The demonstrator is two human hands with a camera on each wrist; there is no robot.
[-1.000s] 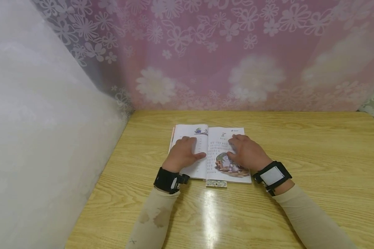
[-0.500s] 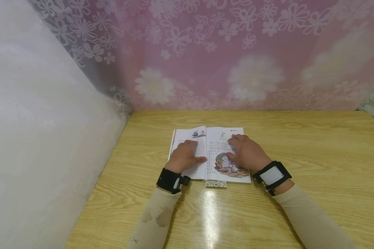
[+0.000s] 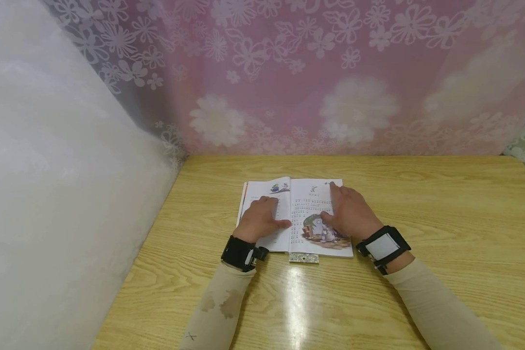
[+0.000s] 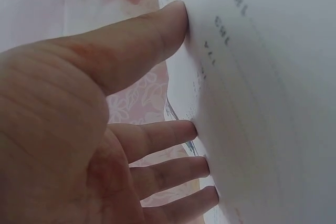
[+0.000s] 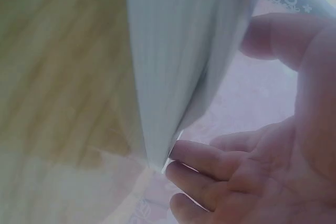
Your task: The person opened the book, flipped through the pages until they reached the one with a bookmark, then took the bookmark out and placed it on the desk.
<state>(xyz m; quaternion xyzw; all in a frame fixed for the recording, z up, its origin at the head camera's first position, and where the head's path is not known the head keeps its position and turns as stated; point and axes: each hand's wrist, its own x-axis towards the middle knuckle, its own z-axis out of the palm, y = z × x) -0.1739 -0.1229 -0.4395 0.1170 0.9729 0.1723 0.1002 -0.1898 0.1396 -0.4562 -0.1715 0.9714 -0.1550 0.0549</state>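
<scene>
An open book (image 3: 312,194) with printed text and coloured drawings lies on the table. My left hand (image 3: 259,219) rests on its left page, thumb pointing to the gutter. In the left wrist view, the thumb and spread fingertips (image 4: 189,129) touch a white page with a column of numbers. On the right page lies my right hand (image 3: 352,212), fingers near the upper right corner and thumb over the picture. The right wrist view shows the thick page block (image 5: 173,66) from its edge, with fingers beside the corner. Neither hand grips anything.
A patterned strip (image 3: 304,258) sticks out from under the book's lower edge. The wooden table (image 3: 442,209) extends right and toward me. A white wall or sheet (image 3: 70,194) borders the left, and a pink floral curtain (image 3: 280,92) hangs behind.
The left page has settled flatter, and my left hand has shifted slightly right and down with it. My right fingers have moved up and right toward the page corner.
</scene>
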